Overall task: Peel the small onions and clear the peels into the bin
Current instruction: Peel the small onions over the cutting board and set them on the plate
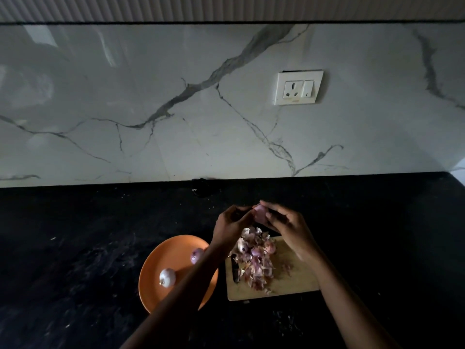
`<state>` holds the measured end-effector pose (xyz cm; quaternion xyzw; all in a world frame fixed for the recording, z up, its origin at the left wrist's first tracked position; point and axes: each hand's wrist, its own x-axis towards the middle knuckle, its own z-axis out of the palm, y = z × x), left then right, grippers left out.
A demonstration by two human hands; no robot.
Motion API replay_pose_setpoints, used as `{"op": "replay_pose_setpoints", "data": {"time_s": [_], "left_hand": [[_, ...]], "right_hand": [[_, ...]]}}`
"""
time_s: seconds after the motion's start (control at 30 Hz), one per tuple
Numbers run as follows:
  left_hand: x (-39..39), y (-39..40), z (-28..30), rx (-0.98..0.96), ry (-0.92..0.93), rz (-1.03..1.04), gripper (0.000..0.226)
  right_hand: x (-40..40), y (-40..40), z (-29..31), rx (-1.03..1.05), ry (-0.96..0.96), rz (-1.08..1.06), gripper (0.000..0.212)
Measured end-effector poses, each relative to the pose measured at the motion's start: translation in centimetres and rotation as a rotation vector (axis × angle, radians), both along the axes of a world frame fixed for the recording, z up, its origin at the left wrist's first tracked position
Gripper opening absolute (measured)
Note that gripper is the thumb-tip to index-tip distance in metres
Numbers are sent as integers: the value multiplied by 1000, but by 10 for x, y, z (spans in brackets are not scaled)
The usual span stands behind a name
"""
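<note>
Held onion: a small pinkish onion (260, 213) is raised above the far edge of the cutting board, caught between the two hands at their fingertips.
Left hand: the left hand (230, 226) comes in from the left, fingers curled, its fingertips pinching the onion's left side; the wrist crosses above the plate's right rim.
Right hand: the right hand (286, 222) closes on the onion from the right, fingers curled over its top and right side, back of the hand towards the camera.
Onion against the grip: the onion sits in the narrow gap between both sets of fingertips, its pale face showing towards the camera; its far side is hidden by the fingers.
Peels: a heap of papery purple and tan peels (254, 260) lies on the left half of the board, just below the hands, with a few small onions seemingly mixed into it.
Cutting board: a wooden cutting board (297, 280) lies on the counter under the right forearm, just right of the plate.
Plate: an orange plate (156, 263) sits to the left of the board, partly covered by the left forearm.
On the plate: one whitish peeled onion (167, 277) near the middle and one purple onion (196, 255) near the right rim, apart from each other.
Counter: a dark stone counter (75, 248).
Wall: a marble-patterned backsplash (151, 96) with a white socket and switch (298, 87).
</note>
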<state>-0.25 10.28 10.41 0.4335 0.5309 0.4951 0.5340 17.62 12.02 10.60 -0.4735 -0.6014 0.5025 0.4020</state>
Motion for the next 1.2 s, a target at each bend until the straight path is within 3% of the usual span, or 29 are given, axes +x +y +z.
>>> {"op": "replay_pose_setpoints", "data": {"time_s": [0.1, 0.37, 0.57, 0.7, 0.8, 1.0, 1.2], "left_hand": [[0, 1, 0, -13, 17, 5, 45], [-3, -3, -2, 32, -16, -11, 21], [0, -4, 2, -46, -68, 15, 12], [3, -5, -1, 21, 58, 44, 33], [5, -8, -8, 67, 76, 59, 43], [15, -10, -6, 152, 223, 194, 18], [16, -13, 2, 228, 296, 326, 18]], "right_hand": [[-2, 1, -1, 24, -48, 8, 34], [-1, 0, -3, 21, -34, -16, 32], [-4, 0, -2, 11, -53, -29, 33], [-7, 0, -5, 25, -59, -16, 49], [-6, -1, -5, 49, -86, -47, 35], [-13, -3, -2, 150, -133, -118, 31], [-18, -4, -5, 222, -218, -168, 32]]}}
